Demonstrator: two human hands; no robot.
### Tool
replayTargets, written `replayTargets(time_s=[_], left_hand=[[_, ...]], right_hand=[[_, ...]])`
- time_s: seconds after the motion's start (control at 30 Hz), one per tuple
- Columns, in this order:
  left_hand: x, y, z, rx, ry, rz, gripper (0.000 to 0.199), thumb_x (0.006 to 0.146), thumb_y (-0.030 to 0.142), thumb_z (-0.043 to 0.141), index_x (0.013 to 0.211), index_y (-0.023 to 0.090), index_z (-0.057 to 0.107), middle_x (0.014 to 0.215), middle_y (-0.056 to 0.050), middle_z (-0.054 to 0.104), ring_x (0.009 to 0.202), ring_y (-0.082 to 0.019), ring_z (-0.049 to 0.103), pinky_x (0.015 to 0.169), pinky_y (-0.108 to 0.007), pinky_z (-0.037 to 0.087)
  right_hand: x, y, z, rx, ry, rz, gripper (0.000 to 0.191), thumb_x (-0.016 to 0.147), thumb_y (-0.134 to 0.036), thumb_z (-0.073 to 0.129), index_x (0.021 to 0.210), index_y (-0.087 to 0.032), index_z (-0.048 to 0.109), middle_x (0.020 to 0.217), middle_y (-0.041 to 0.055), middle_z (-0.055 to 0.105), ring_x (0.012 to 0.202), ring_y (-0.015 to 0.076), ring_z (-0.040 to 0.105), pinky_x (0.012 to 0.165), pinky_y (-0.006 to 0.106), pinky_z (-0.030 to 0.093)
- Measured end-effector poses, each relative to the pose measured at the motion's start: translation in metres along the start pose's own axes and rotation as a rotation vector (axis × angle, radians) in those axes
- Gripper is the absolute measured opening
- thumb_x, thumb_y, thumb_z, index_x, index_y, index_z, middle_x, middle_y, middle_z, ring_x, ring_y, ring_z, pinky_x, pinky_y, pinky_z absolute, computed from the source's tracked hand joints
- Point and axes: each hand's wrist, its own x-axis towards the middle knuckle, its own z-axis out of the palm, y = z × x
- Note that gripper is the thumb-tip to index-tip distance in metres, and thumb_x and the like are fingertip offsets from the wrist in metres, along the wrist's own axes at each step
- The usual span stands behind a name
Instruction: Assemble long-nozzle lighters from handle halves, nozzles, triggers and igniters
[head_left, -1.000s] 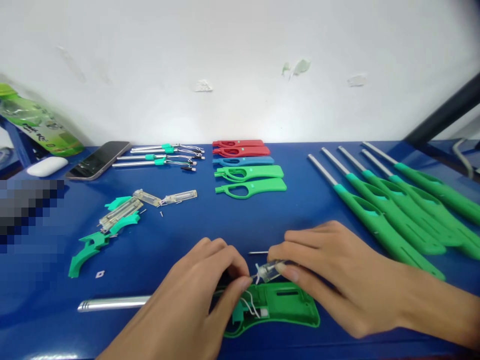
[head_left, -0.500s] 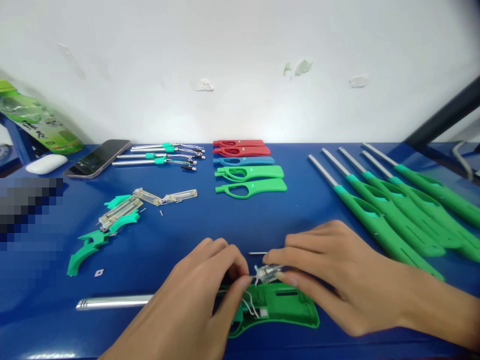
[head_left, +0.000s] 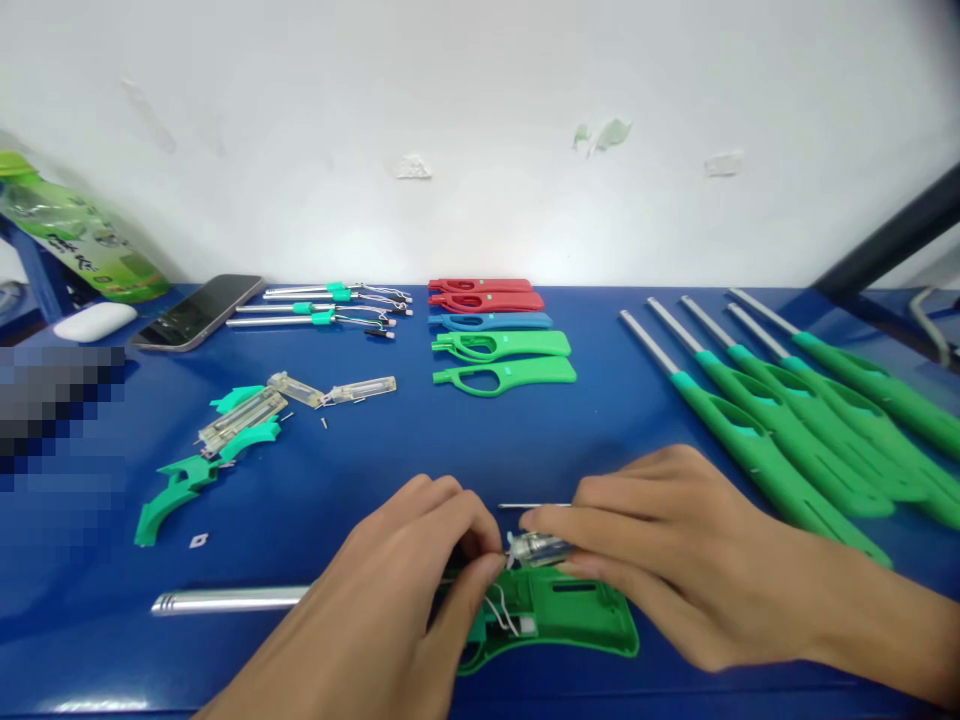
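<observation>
Between the thumb and fingers of my right hand [head_left: 660, 550] is a clear fuel tank [head_left: 536, 548], its pale valve end facing left. My left hand [head_left: 405, 590] pinches at that valve end; whatever thin piece lies between its fingertips is hidden. Below both hands lies an opened green lighter shell [head_left: 585, 620], hollow side up. White wires [head_left: 504, 610] and a small white-ended part sit inside it. A silver lighter tube [head_left: 225, 600] extends left from the shell, partly covered by my left hand. Behind the tank rests a thin metal rod [head_left: 532, 505].
Several assembled green lighters [head_left: 757, 450] lie at right. Red, blue and green shells [head_left: 517, 372] are lined up at the back, beside metal tubes with wires [head_left: 277, 322]. At left are more fuel tanks [head_left: 364, 389], teal triggers [head_left: 176, 495], a phone [head_left: 199, 312] and a bottle [head_left: 82, 235].
My right hand's fingers have shifted slightly on the fuel tank, and its valve end is now closer to my left fingertips. The shell stays in place.
</observation>
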Motion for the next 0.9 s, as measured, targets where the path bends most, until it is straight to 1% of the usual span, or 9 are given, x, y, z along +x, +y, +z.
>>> replayTargets(time_s=[0.2, 0.4, 0.5, 0.63, 0.73, 0.77, 0.8, 0.83, 0.9], left_hand=[[0.0018, -0.0002, -0.0024, -0.003, -0.001, 0.004, 0.024, 0.107, 0.027, 0.048, 0.085, 0.025, 0.058, 0.085, 0.003, 0.063, 0.075, -0.015, 0.059, 0.071, -0.029, 0.045], [0.0005, -0.0002, -0.0006, 0.0, 0.018, 0.002, 0.025, 0.106, 0.025, 0.048, 0.083, 0.025, 0.056, 0.083, 0.004, 0.062, 0.073, -0.015, 0.058, 0.069, -0.029, 0.045], [0.0009, 0.0021, -0.0004, -0.001, 0.034, 0.007, 0.024, 0.106, 0.026, 0.048, 0.084, 0.026, 0.058, 0.082, 0.004, 0.062, 0.074, -0.015, 0.058, 0.07, -0.029, 0.045], [0.0012, 0.0052, -0.0026, -0.006, 0.04, 0.029, 0.027, 0.106, 0.025, 0.048, 0.081, 0.025, 0.057, 0.081, 0.004, 0.063, 0.075, -0.015, 0.06, 0.075, -0.03, 0.048], [0.0003, 0.0046, -0.004, 0.003, 0.029, 0.032, 0.026, 0.106, 0.025, 0.048, 0.082, 0.025, 0.059, 0.084, 0.004, 0.065, 0.077, -0.015, 0.062, 0.075, -0.03, 0.049], [-0.0001, 0.0037, -0.0043, 0.005, 0.021, 0.033, 0.025, 0.106, 0.025, 0.049, 0.085, 0.026, 0.061, 0.086, 0.004, 0.067, 0.079, -0.015, 0.063, 0.077, -0.03, 0.05], [-0.0005, 0.0025, -0.0046, 0.005, 0.015, 0.032, 0.023, 0.107, 0.026, 0.05, 0.087, 0.027, 0.063, 0.087, 0.005, 0.068, 0.081, -0.015, 0.064, 0.082, -0.031, 0.051], [-0.0007, 0.0014, -0.005, 0.002, 0.016, 0.039, 0.021, 0.107, 0.026, 0.051, 0.09, 0.028, 0.064, 0.089, 0.006, 0.069, 0.082, -0.015, 0.065, 0.09, -0.033, 0.051], [-0.0006, -0.0007, -0.0058, -0.002, 0.031, 0.053, 0.018, 0.106, 0.027, 0.054, 0.094, 0.031, 0.067, 0.093, 0.008, 0.072, 0.086, -0.015, 0.068, 0.108, -0.037, 0.047]], right_hand=[[0.0005, 0.0004, -0.0019, -0.01, -0.069, -0.002, 0.03, 0.111, -0.027, 0.046, 0.122, -0.021, 0.074, 0.078, 0.001, 0.073, 0.063, 0.0113, 0.065, 0.057, 0.025, 0.043], [-0.0004, 0.0, 0.0008, -0.008, -0.028, -0.021, 0.031, 0.112, -0.027, 0.045, 0.118, -0.02, 0.074, 0.076, 0.0009, 0.072, 0.063, 0.0117, 0.065, 0.057, 0.026, 0.042], [-0.0011, 0.0004, 0.0009, 0.001, -0.03, -0.025, 0.03, 0.112, -0.026, 0.044, 0.122, -0.019, 0.072, 0.078, 0.0008, 0.073, 0.064, 0.0118, 0.065, 0.055, 0.027, 0.04], [-0.0019, 0.0009, 0.0007, 0.028, -0.036, -0.03, 0.03, 0.113, -0.027, 0.042, 0.126, -0.019, 0.067, 0.076, -0.0018, 0.071, 0.062, 0.0122, 0.066, 0.05, 0.03, 0.035], [-0.0027, 0.0005, 0.001, 0.034, -0.041, -0.032, 0.028, 0.112, -0.025, 0.044, 0.129, -0.019, 0.065, 0.074, -0.0035, 0.069, 0.06, 0.0126, 0.066, 0.049, 0.031, 0.036], [-0.0031, 0.0002, 0.0009, 0.034, -0.039, -0.034, 0.028, 0.112, -0.024, 0.044, 0.129, -0.019, 0.066, 0.075, -0.003, 0.071, 0.061, 0.0128, 0.068, 0.049, 0.03, 0.038], [-0.0035, -0.0002, 0.0007, 0.033, -0.034, -0.034, 0.028, 0.112, -0.023, 0.045, 0.128, -0.019, 0.066, 0.078, -0.0021, 0.073, 0.063, 0.0129, 0.069, 0.05, 0.03, 0.04], [-0.004, -0.0005, 0.0004, 0.031, -0.021, -0.035, 0.027, 0.111, -0.022, 0.045, 0.127, -0.019, 0.067, 0.08, -0.001, 0.075, 0.065, 0.0128, 0.071, 0.051, 0.029, 0.042], [-0.0048, -0.0009, -0.0004, 0.032, 0.029, -0.045, 0.027, 0.108, -0.016, 0.047, 0.124, -0.018, 0.069, 0.085, 0.0007, 0.079, 0.067, 0.0126, 0.073, 0.053, 0.027, 0.047]])
